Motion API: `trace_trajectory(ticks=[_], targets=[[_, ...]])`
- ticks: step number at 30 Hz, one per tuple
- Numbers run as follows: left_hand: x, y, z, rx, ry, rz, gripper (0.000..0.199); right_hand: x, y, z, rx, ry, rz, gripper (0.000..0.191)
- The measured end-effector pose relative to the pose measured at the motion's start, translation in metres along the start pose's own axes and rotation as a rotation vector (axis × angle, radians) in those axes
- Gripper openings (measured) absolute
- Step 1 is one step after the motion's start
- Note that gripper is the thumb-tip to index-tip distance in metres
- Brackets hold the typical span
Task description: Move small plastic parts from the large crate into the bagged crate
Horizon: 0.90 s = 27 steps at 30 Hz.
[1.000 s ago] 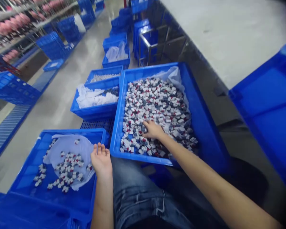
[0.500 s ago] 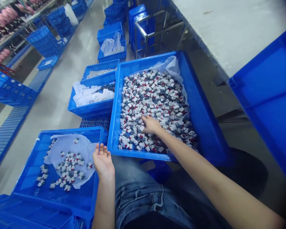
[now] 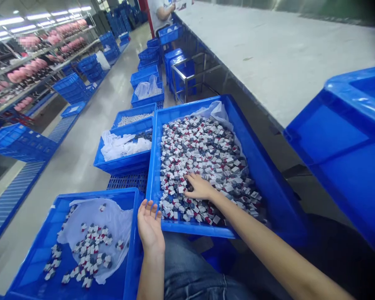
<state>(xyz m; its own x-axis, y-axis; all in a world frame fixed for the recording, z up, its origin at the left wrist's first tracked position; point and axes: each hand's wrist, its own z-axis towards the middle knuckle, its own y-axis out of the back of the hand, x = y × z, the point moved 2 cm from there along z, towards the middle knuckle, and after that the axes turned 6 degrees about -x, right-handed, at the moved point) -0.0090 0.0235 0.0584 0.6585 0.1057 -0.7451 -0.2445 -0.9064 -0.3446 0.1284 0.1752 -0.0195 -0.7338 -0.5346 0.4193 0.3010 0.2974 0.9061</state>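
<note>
A large blue bin lined with clear plastic is heaped with small white, dark grey and red plastic pieces. Over the near part of this heap lies my right hand, fingers spread and touching the pieces; no piece shows in its grip. My left hand is palm up with the fingers apart, bare, at the bin's near left corner. To its left stands a lower blue bin, where a white plastic bag lies under a scatter of the same small pieces.
Smaller blue crates with plastic bags and parts stand behind, on the left. A pale worktable runs along the right, beside a tilted blue bin. Far back, a person is by the table. Racks with pink items line the left.
The view has tilted up, showing more of the room. My right hand has spread its fingers wider on the pieces. My left hand has shifted slightly right, closer to the large bin.
</note>
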Motion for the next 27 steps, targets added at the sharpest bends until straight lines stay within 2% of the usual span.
trace_trajectory(ticks=[4, 7, 12, 15, 18, 23, 27], targets=[[0.009, 0.002, 0.005, -0.005, 0.022, 0.023, 0.019, 0.019, -0.005, -0.005, -0.015, -0.001, -0.062, 0.096], [0.012, 0.009, 0.008, -0.002, 0.036, 0.024, 0.018, 0.037, -0.01, -0.002, -0.056, 0.006, -0.122, 0.108], [0.01, 0.012, 0.013, 0.041, 0.067, 0.025, 0.018, 0.049, -0.018, 0.027, -0.083, -0.06, -0.154, 0.098], [0.01, 0.01, 0.015, 0.056, 0.087, 0.028, 0.018, 0.049, -0.02, 0.045, -0.075, -0.134, -0.147, 0.103], [0.01, 0.011, 0.017, 0.068, 0.101, 0.018, 0.019, 0.048, -0.021, 0.048, -0.058, -0.169, -0.147, 0.103], [0.01, 0.013, 0.017, 0.081, 0.126, -0.008, 0.019, 0.047, -0.02, 0.035, -0.012, -0.156, -0.179, 0.074], [0.01, 0.012, 0.017, 0.084, 0.137, -0.012, 0.019, 0.044, -0.017, 0.044, 0.01, -0.14, -0.189, 0.053]])
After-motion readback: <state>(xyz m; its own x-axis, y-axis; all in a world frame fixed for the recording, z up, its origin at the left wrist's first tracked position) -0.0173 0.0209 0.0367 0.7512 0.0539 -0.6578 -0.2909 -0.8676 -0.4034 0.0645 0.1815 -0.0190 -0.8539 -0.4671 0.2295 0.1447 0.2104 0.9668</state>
